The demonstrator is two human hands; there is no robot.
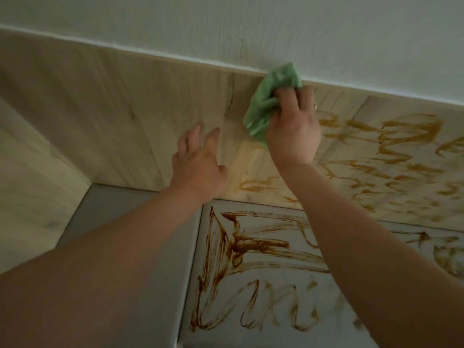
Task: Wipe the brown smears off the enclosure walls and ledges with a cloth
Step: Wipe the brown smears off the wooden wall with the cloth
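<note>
Pale wood-grain panelling formed the enclosure wall (120, 104), with a plain white wall (251, 26) above it toward 12 o'clock. At the panel's top edge, the right hand (293, 134) gripped a bunched green cloth (263, 104), fingers curled over the wad and pressing it against the wood. The left hand (198, 159), at 8 o'clock from the cloth, lay open with fingers spread on or just off the panel; contact could not be told for certain.

The panel from the cloth toward 9 o'clock looked clean, apart from a faint yellowish haze at 6 o'clock from the cloth. To do this stroke well, the cloth probably needed firm, flat pressure and overlapping passes worked toward 3 o'clock, turning to a fresh face before it spread paste around instead of lifting it.

Thick brown wall smears (401, 139) ran from the right hand toward 3 and 4 o'clock. The grey ledge (173, 285) at 6 o'clock carried darker ledge smears (241, 244), partly hidden by the right forearm. A side wall (30, 197) closed the corner at 9 o'clock. The seam under the white wall might trap residue.
</note>
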